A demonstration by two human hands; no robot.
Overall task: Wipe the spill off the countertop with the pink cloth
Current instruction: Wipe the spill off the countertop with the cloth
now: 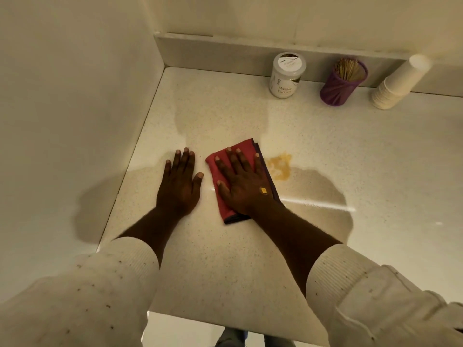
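A folded pink cloth [221, 204] lies flat on the speckled white countertop [250, 259]. My right hand [241, 182] presses down on it, palm flat and fingers spread. Just right of the cloth is an orange-yellow spill [280, 167], touching or almost touching the cloth's right edge. My left hand [180, 184] rests flat on the bare counter to the left of the cloth, fingers apart, holding nothing.
Along the back ledge stand a white jar labelled Masala Extract [285, 76], a purple holder of wooden sticks [342, 82] and a tilted stack of paper cups [398, 82]. A wall [75, 108] bounds the counter on the left. The counter's front edge [225, 321] is near my body.
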